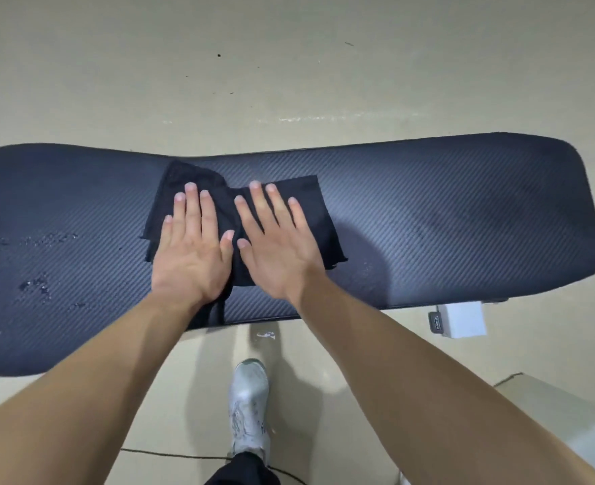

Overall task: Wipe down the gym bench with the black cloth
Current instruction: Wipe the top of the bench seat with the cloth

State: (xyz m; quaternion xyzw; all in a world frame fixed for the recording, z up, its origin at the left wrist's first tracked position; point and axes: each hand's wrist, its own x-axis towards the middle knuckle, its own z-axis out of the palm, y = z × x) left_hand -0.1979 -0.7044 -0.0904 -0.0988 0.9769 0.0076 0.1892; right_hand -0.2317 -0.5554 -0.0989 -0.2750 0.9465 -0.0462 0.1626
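The gym bench (446, 218) is a long dark pad with a woven stripe texture, lying across the view from left to right. The black cloth (311, 201) is spread flat on its middle. My left hand (192, 253) and my right hand (278, 250) lie side by side on the cloth, palms down and fingers spread, pressing on it without gripping it. A fold of cloth hangs over the near edge between my wrists. Water droplets (37, 285) sit on the left part of the pad.
A white frame foot (462, 323) sticks out below the bench's near right edge. My white shoe (248, 404) stands on the beige floor under my arms. A thin cable (170, 454) crosses the floor, and a pale box corner (551, 407) sits at bottom right.
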